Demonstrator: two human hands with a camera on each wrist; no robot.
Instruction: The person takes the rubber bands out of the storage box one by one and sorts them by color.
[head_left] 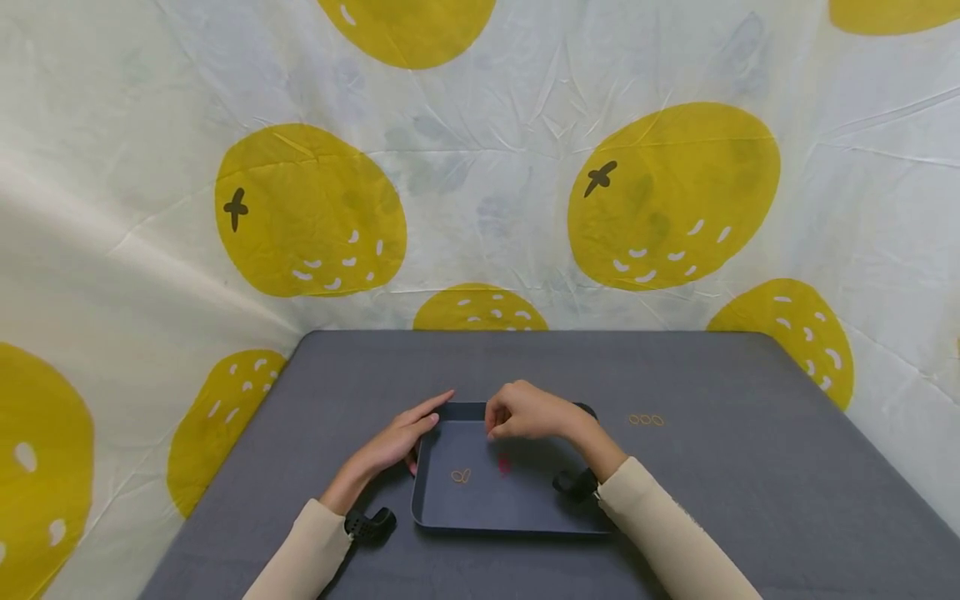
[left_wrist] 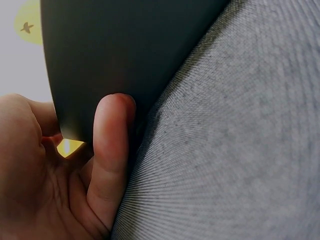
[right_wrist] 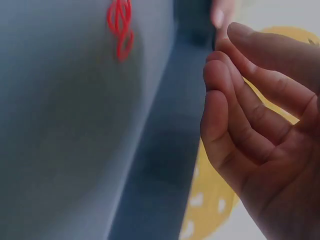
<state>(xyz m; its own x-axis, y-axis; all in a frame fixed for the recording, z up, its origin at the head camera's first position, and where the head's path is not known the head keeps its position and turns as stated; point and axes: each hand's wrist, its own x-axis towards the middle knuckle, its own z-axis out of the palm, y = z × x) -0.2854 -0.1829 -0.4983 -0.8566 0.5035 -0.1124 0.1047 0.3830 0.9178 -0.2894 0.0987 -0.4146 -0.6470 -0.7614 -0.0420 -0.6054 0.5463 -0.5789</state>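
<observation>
Red bands lay near the tray's middle, closer to the right hand, curled above the tray, seemingly empty; the left hand, apart, gripped its left wall.

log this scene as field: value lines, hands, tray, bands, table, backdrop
left hand: grips the tray's far left corner
right hand: fingers curled above the tray, nothing visible in the grip
tray: dark, shallow, rectangular
in tray: two orange rubber bands; bunched red rubber bands, count unclear
right of tray: three orange rubber bands in a row
table: gray
backdrop: pale sheet, yellow fruit print
</observation>
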